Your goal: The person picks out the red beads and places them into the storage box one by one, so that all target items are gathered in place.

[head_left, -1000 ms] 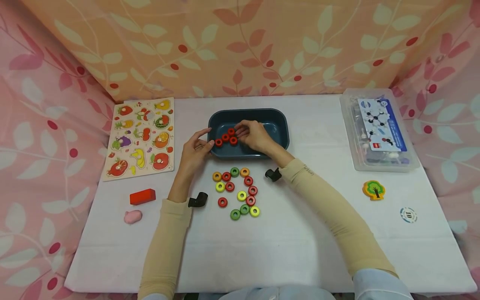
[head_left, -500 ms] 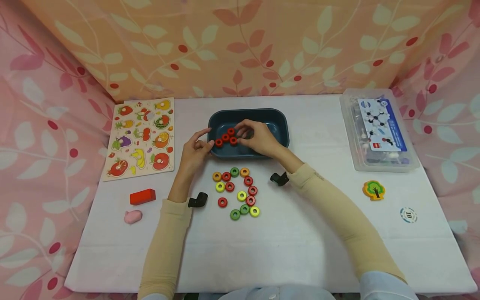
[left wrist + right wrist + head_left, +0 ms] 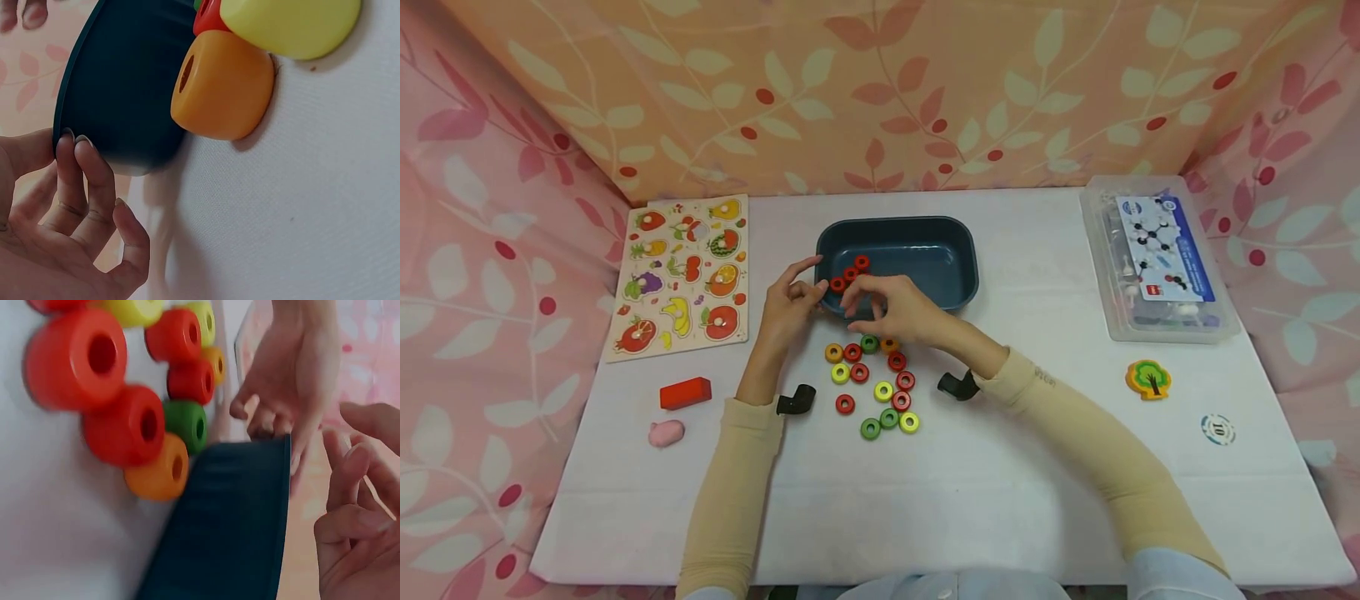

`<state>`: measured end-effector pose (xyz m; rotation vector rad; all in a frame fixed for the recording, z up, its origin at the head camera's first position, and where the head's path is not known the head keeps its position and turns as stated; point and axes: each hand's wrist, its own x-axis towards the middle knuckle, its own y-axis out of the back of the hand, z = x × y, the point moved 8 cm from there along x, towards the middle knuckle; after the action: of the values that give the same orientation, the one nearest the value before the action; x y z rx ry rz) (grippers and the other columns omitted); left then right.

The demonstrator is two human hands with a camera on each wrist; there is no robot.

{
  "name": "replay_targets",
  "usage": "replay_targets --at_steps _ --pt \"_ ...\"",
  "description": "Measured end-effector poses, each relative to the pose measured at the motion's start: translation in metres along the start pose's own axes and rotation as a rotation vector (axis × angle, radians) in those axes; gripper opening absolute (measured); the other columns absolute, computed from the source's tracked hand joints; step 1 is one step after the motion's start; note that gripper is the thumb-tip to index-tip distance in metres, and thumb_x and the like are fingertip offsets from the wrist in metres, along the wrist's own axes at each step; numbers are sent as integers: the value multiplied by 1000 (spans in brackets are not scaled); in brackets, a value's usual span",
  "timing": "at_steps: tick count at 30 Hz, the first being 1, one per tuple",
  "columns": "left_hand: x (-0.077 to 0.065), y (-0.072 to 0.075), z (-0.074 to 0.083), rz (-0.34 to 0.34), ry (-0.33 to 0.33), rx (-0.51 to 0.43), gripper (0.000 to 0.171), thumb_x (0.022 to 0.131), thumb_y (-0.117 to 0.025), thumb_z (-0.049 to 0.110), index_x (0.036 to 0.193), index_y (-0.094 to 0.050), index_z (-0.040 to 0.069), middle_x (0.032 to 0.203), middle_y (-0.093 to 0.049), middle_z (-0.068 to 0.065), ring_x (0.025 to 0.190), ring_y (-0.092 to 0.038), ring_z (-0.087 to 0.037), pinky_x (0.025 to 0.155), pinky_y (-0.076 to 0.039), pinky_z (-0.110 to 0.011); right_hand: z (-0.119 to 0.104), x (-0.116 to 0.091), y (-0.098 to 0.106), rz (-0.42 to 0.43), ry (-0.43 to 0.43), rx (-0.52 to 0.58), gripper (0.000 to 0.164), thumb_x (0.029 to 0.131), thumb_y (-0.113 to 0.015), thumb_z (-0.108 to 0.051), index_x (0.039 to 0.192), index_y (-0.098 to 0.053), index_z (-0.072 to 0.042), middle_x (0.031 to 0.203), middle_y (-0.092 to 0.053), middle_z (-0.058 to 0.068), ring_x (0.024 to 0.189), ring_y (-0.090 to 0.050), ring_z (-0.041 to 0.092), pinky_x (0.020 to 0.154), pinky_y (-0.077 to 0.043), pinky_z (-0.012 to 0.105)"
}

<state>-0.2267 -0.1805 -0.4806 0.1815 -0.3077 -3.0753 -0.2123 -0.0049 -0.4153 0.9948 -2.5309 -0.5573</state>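
Note:
A dark blue rectangular tray [image 3: 928, 265] stands near the back of the white table. Several red rings [image 3: 851, 273] lie inside it at its left end. My left hand [image 3: 786, 310] pinches the tray's left rim between thumb and fingers; the left wrist view shows the fingertips on the outer wall. Over the tray's near edge hangs my right hand [image 3: 901, 310], fingers loosely bent, holding nothing. It hides part of the near rim. Just in front of the tray, several thick rings lie on the table: red [image 3: 859, 372], yellow [image 3: 883, 391], green [image 3: 870, 429] and orange [image 3: 834, 353].
A fruit puzzle board [image 3: 681, 279] lies at the left, with a red block [image 3: 685, 393] and a pink pig figure [image 3: 666, 433] nearer. At the right are a clear plastic case [image 3: 1157, 258], a tree-shaped piece [image 3: 1147, 380] and a round chip [image 3: 1217, 429].
My right hand has drawn back from the inside of the tray to its near edge, toward the loose rings. The left hand has stayed on the rim.

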Motion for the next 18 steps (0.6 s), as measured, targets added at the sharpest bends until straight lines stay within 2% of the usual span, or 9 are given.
replay_targets --at_steps 3,8,12,15,18 --pt "0 0 2 -1 -6 -10 45 96 -70 26 139 -59 25 67 -57 -2 74 -57 -34 65 -44 -27 1 -5 -13 -55 -10 -18 23 85 -80 -10 106 -72 -13 97 -73 0 52 -48 14 51 -39 26" --pt "-1 0 3 1 -10 -4 44 96 -70 25 139 -59 25 67 -57 -1 74 -58 -31 65 -44 -27 18 -15 -35 -161 -88 -83 30 87 -79 -11 116 -73 -14 108 -74 -2 56 -50 15 54 -39 25" --pt "0 0 2 3 -6 7 43 96 -69 27 138 -60 27 67 -58 0 74 -58 -33 66 -44 -29 31 -19 -44 -191 -120 -145 32 87 -78 -11 118 -72 -16 114 -73 -5 74 -59 13 66 -46 26" --pt "0 0 1 0 -5 7 43 96 -69 27 138 -60 27 67 -57 0 75 -58 -33 66 -45 -30 35 -20 -47 -178 -122 -203 32 87 -78 -12 118 -73 -18 113 -72 -6 94 -64 10 82 -50 27" --pt "0 0 1 1 -2 3 43 96 -69 26 138 -60 28 67 -57 0 75 -58 -33 66 -46 -30 37 -21 -48 -165 -127 -243 31 86 -79 -14 116 -73 -18 112 -72 -7 102 -64 8 91 -50 30"
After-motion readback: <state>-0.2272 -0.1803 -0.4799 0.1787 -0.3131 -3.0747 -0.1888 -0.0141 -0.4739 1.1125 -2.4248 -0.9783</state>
